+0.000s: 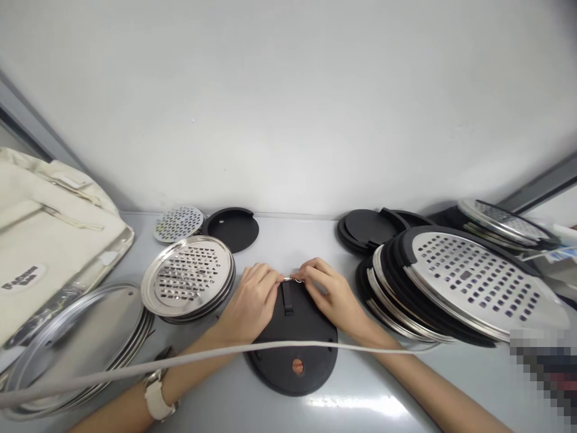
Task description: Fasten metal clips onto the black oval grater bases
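A black round base (311, 373) lies flat on the table in front of me, with a small brown round mark near its lower edge. A short black strap (288, 299) runs across its upper part. At the strap's far end is a thin, shiny metal ring (293, 279). My left hand (256, 297) is closed, its thumb and finger pinching the ring's left side. From the right, my right hand (331, 294) pinches the ring's other side. Both hands rest over the base's far edge, and the fingertips partly hide the ring.
Perforated metal discs (192, 273) and plain metal plates (94, 337) are stacked at left, beside a cream bag (54, 222). Black round trays (234, 231) lie near the wall. At right lean grater-like discs with black rims (478, 279). A pale cord (202, 356) crosses the view.
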Action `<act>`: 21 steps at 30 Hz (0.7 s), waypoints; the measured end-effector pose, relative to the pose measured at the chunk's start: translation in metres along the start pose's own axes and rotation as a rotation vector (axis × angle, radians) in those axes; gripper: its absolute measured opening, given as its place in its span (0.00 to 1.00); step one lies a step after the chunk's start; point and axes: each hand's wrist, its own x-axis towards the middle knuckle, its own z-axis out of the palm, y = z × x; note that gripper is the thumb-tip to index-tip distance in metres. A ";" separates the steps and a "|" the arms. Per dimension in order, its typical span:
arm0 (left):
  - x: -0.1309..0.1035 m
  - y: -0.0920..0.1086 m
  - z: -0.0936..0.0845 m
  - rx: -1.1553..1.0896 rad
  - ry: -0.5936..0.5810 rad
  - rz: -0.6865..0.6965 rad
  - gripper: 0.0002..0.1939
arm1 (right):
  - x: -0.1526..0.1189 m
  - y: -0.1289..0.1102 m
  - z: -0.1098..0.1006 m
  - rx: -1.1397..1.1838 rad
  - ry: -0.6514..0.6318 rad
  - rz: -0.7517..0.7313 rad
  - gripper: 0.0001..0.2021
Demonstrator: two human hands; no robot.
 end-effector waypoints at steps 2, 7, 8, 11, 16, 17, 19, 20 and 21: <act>0.000 0.000 0.000 -0.041 0.016 -0.026 0.08 | 0.000 0.000 0.000 -0.002 0.001 0.001 0.12; 0.000 -0.001 0.003 -0.069 0.060 -0.038 0.09 | 0.000 0.000 0.000 0.002 -0.002 0.002 0.12; -0.001 -0.001 0.004 -0.066 0.066 -0.036 0.09 | 0.000 0.000 0.000 0.004 -0.002 0.002 0.12; -0.002 -0.002 0.005 -0.051 0.088 -0.029 0.09 | 0.000 0.000 0.000 0.009 0.001 0.007 0.11; -0.002 -0.001 0.006 -0.055 0.123 -0.016 0.09 | 0.000 0.000 0.000 0.008 0.002 0.010 0.10; -0.002 -0.001 0.006 -0.057 0.134 -0.013 0.09 | 0.000 0.000 0.000 0.007 0.002 0.013 0.10; -0.002 0.000 0.007 -0.055 0.150 -0.010 0.09 | 0.000 0.000 0.001 0.006 0.003 0.016 0.10; -0.003 0.000 0.007 -0.049 0.153 -0.007 0.09 | 0.000 0.000 0.001 0.007 0.003 0.017 0.10; -0.003 -0.001 0.007 -0.041 0.153 -0.004 0.09 | 0.000 0.000 0.000 0.007 0.003 0.018 0.10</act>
